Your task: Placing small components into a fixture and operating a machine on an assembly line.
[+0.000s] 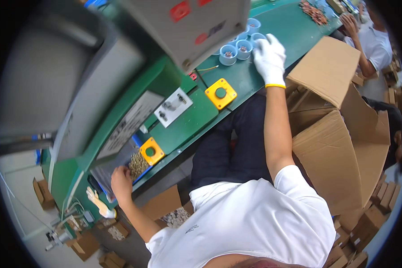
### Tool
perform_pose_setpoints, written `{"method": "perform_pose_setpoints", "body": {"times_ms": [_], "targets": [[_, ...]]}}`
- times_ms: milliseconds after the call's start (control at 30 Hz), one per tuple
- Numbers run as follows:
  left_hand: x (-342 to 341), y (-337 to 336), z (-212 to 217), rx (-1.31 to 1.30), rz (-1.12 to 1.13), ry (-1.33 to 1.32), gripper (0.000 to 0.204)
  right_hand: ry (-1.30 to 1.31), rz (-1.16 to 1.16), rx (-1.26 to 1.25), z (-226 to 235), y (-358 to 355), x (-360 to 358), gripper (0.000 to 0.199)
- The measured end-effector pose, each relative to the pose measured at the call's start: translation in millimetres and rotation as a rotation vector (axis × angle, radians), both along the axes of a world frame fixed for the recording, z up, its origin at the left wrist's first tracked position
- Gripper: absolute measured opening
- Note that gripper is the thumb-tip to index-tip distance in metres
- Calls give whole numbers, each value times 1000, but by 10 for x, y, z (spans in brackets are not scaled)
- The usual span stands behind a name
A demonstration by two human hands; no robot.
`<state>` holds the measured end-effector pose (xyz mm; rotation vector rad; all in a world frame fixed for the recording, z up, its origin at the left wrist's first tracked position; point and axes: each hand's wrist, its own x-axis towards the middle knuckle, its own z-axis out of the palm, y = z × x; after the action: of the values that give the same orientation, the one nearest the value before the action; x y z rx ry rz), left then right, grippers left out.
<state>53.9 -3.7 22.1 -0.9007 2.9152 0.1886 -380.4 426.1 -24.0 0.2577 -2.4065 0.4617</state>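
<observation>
My left hand (121,182), bare, is at the near edge of a blue tray (144,175) of small brass-coloured parts (138,164). Its fingers are bent together by the parts; whether something is between them is hidden. My right hand (270,58) wears a white glove with a yellow cuff. Its fingers are apart and stretched over the green bench, beside several light-blue cups (228,56). Small reddish-brown pieces (244,49) lie in some cups. I see nothing held in the gloved hand.
Two yellow boxes with green buttons, one nearer the cups (221,94) and one by the tray (151,152), flank a switch plate (173,107). A grey machine housing (192,27) overhangs the bench. Open cardboard carton (330,156) stands right; a co-worker (373,47) sits beyond.
</observation>
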Motion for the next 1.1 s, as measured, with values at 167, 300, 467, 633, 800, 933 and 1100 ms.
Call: {"method": "perform_pose_setpoints", "body": {"times_ms": [167, 300, 467, 633, 800, 933, 1100], "targets": [[-5, 15, 27, 108, -40, 83, 10, 89, 154, -829, 508, -243, 560, 27], [124, 88, -44, 104, 38, 84, 11, -33, 847, -844, 687, -990, 1472, 46], [205, 40, -164, 112, 67, 202, 12, -199, 918, -560, 892, -1540, 1773, 54], [171, -23, -87, 223, 85, 141, 15, -102, 873, -408, 823, -1550, 1756, 57], [151, -115, -141, 230, 47, 136, 14, 30, 907, -529, 773, -1565, 1735, 55], [170, -110, -146, 215, 70, 179, 15, -55, 871, -457, 800, -1595, 1696, 55], [79, -4, -10, 290, 262, 230, 14, 47, 896, -489, 788, -1597, 1731, 40]]}}
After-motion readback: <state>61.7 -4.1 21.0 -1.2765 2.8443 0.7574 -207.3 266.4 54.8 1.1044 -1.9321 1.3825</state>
